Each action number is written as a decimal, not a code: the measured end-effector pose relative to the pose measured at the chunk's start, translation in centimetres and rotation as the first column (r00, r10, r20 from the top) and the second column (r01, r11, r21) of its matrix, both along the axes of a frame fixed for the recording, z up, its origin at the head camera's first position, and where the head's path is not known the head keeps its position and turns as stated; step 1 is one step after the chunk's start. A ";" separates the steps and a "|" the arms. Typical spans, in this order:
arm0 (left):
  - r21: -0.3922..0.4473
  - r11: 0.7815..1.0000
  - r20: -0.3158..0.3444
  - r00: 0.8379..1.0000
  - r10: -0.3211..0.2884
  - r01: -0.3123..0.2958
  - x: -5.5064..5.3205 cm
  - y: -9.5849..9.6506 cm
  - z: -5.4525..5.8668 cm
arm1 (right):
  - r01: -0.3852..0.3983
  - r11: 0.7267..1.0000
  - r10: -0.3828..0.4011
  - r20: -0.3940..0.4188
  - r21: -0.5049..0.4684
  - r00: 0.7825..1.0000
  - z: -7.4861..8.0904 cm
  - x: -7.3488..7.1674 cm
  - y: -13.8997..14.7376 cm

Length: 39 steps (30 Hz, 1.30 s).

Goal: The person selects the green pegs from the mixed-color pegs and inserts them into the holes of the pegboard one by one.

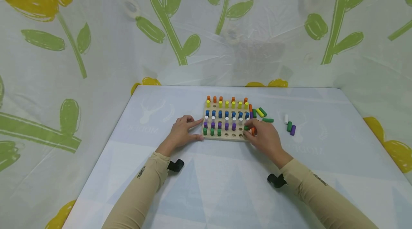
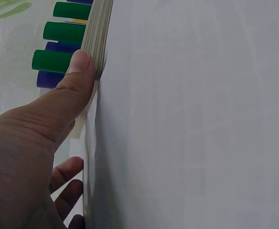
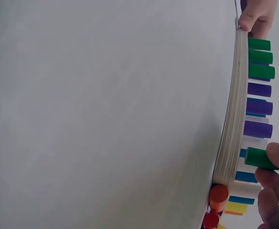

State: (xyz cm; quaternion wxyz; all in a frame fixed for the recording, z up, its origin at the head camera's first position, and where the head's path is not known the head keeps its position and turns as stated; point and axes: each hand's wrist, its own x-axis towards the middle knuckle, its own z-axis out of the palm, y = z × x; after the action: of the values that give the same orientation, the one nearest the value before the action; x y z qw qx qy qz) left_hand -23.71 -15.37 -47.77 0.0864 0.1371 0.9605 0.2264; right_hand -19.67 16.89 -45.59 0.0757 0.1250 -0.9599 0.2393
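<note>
A wooden peg board (image 1: 231, 138) lies on the table, with rows of orange, yellow, blue, white, purple and green pegs standing in it. My left hand (image 1: 181, 131) rests at its left side, thumb against the front corner beside a green peg (image 2: 51, 60) and index finger at the left edge. Between thumb and fingertips, my right hand (image 1: 266, 138) pinches another green peg (image 3: 259, 158) close over the front right part of the board. Three green pegs stand at the left of the front row; bare holes (image 1: 226, 135) show to their right.
Orange and purple loose pegs lie along the board's right edge, partly behind my right hand. Green pegs (image 1: 268, 120) and a yellow peg (image 1: 260, 113) lie just beyond. Farther right are a white peg (image 1: 286, 119), a green one (image 1: 289, 126) and a purple one (image 1: 293, 130).
</note>
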 end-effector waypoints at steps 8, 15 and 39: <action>0.003 1.000 0.000 1.000 -0.003 0.003 -0.1 0.0 0.0 | -0.026 1.000 0.026 -0.016 -0.012 1.000 0.0 0.0 -0.4; 0.007 1.000 0.004 1.000 0.002 -0.002 0.0 0.0 0.1 | -0.031 0.999 0.031 -0.010 -0.011 0.999 -0.2 0.0 -0.6; 0.007 1.000 -0.007 1.000 -0.008 0.008 -0.1 -0.1 0.0 | -0.060 0.998 0.060 -0.005 -0.022 0.998 -0.2 -0.2 -1.8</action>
State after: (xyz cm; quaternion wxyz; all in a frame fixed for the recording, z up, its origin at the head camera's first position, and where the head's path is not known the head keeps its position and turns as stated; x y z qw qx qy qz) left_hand -23.77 -15.47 -47.73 0.0835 0.1419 0.9594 0.2292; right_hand -19.89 15.08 -45.81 0.0717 0.1535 -0.9528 0.2521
